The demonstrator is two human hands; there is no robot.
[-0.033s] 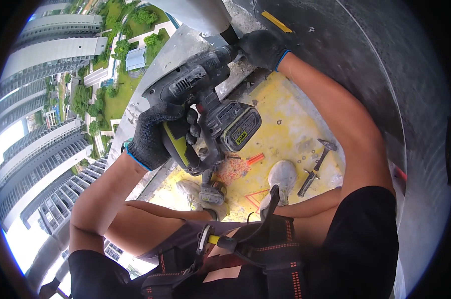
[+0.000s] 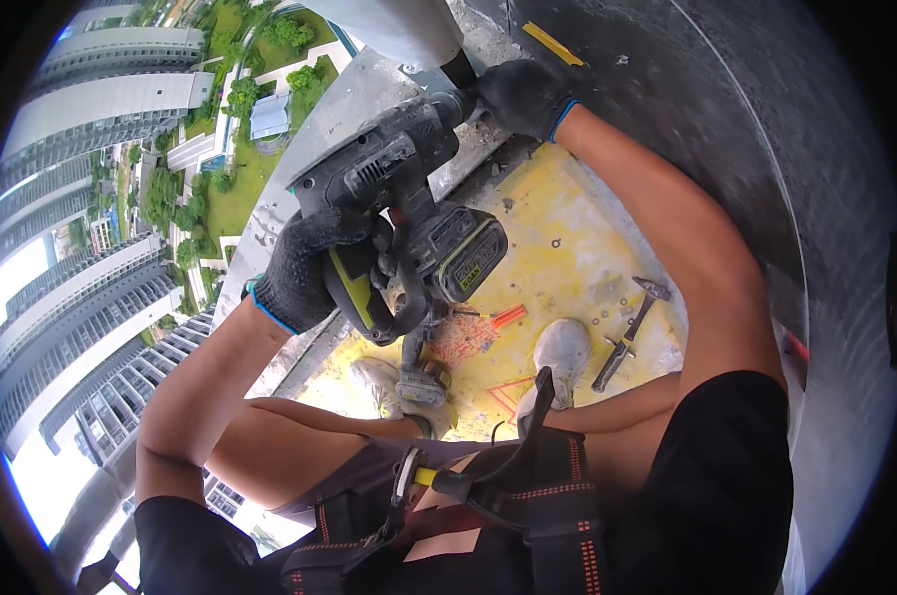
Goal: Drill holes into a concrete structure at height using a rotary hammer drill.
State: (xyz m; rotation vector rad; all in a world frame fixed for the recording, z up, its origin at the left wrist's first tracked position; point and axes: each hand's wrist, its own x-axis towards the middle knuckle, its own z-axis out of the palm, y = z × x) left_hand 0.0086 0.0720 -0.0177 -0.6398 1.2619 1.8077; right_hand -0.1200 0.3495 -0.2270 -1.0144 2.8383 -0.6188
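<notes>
A dusty black and green cordless rotary hammer drill (image 2: 384, 164) is held up over the floor, its front end toward the upper right. Gloved in black, my left hand (image 2: 309, 263) is closed round its rear handle. The drill's battery (image 2: 473, 260) hangs on the side toward the floor. My right hand (image 2: 523, 99), also gloved, is closed at the drill's front end, beside the dark tip of a pale grey tube (image 2: 399, 28). The glove hides part of that end, and I cannot see a bit.
A hammer (image 2: 632, 332) and several washers lie on the yellow, dusty floor (image 2: 538, 208) by my right shoe (image 2: 563, 352). A second cordless tool (image 2: 423, 383) rests near my left shoe (image 2: 377, 382). A dark wall (image 2: 686, 109) curves along the right; a long drop to buildings (image 2: 81, 248) opens left.
The drill has turned slightly, its battery shifting a little left and up. Both hands keep their hold with hardly any movement.
</notes>
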